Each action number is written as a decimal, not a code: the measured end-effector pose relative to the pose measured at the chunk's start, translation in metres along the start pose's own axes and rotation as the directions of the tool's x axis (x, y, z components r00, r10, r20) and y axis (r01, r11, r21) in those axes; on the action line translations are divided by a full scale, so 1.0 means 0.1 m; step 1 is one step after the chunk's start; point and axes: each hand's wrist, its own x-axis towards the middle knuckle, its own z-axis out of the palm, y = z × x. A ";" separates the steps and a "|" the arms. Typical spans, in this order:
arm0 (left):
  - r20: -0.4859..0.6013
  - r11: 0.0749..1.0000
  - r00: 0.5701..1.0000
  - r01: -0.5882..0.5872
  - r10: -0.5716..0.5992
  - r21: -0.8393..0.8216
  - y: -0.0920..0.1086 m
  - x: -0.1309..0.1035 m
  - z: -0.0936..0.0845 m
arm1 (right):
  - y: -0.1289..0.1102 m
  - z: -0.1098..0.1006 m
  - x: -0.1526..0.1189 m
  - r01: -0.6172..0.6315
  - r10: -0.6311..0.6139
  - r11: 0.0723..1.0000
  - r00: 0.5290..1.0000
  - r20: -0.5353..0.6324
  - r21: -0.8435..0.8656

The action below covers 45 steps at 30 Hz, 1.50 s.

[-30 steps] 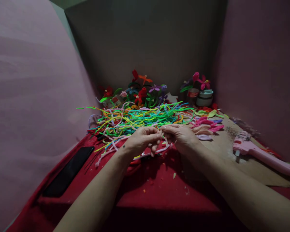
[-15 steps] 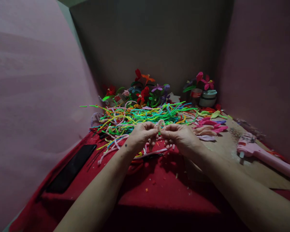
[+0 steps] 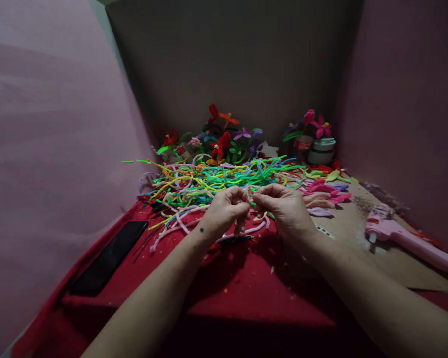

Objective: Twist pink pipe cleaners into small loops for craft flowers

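Between my two hands is a small pale pink pipe cleaner piece (image 3: 249, 194), mostly covered by the fingers. My left hand (image 3: 229, 211) is closed, pinching it from the left with thumb and forefinger. From the right, my right hand (image 3: 281, 206) pinches the same piece, its fingertips almost touching the left ones. Just beyond the hands lies a tangled heap of coloured pipe cleaners (image 3: 216, 176) in green, yellow, blue and pink.
A black phone (image 3: 110, 258) lies left on the red cloth (image 3: 254, 293). At right, a pink hot glue gun (image 3: 406, 238) rests on a cardboard sheet (image 3: 343, 248), near pink and beige pipe cleaner petals (image 3: 321, 196). Pipe cleaner flowers (image 3: 222, 144) and a lidded jar (image 3: 321, 150) stand behind.
The pale pink piece stood up as a loop above the fingertips; now less of it shows. Both hands have shifted slightly to the right and turned.
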 end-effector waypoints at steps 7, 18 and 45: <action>0.007 1.000 1.000 0.007 -0.006 -0.021 0.02 -0.03 0.02 | 0.04 0.01 -0.03 0.107 -0.110 0.982 0.994 -0.015 -0.154; -0.058 1.000 0.998 -0.003 0.002 -0.022 -0.01 -0.01 0.04 | 0.00 0.01 -0.06 0.161 -0.118 0.915 0.984 0.136 -0.369; 0.038 0.978 0.999 0.026 -0.019 -0.206 -0.06 0.04 -0.02 | -0.09 -0.03 0.05 -0.046 0.074 0.978 0.989 0.131 -0.204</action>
